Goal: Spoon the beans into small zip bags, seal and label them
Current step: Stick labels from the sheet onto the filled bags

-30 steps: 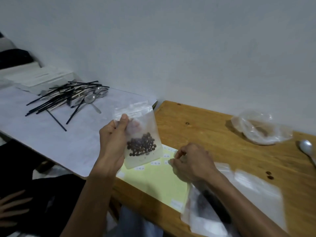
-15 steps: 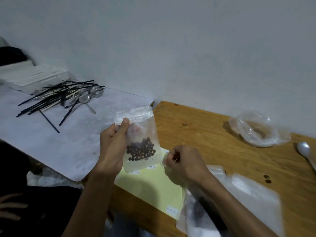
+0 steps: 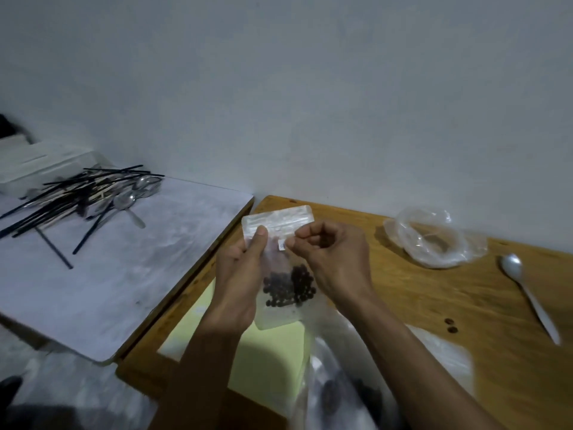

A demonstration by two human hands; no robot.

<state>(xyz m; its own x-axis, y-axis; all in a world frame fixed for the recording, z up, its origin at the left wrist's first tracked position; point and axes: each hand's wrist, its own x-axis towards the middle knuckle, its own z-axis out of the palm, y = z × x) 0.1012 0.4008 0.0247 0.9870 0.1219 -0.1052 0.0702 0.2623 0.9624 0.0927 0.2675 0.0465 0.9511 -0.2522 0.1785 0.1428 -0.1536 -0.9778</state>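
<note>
My left hand (image 3: 240, 283) holds a small clear zip bag (image 3: 279, 221) upright above the wooden table (image 3: 434, 290), thumb on its front. Dark beans (image 3: 290, 288) sit in the lower half of the bag. My right hand (image 3: 335, 259) pinches a tiny white label (image 3: 282, 244) against the bag's front, just under the zip strip. Under my hands lies a pale yellow label sheet (image 3: 273, 361). A larger plastic bag with dark beans (image 3: 347, 395) lies below my right forearm, partly hidden.
A metal spoon (image 3: 527, 293) lies at the right, two loose beans (image 3: 450, 325) beside it. A crumpled clear bag (image 3: 434, 237) sits near the wall. Flat empty bags (image 3: 446, 358) lie right of my arm. On the white table, black straws and spoons (image 3: 86, 197) are piled.
My right hand has risen from the yellow sheet with a small label and pressed it onto the bag. The left hand has brought the bag right, toward the table's middle.
</note>
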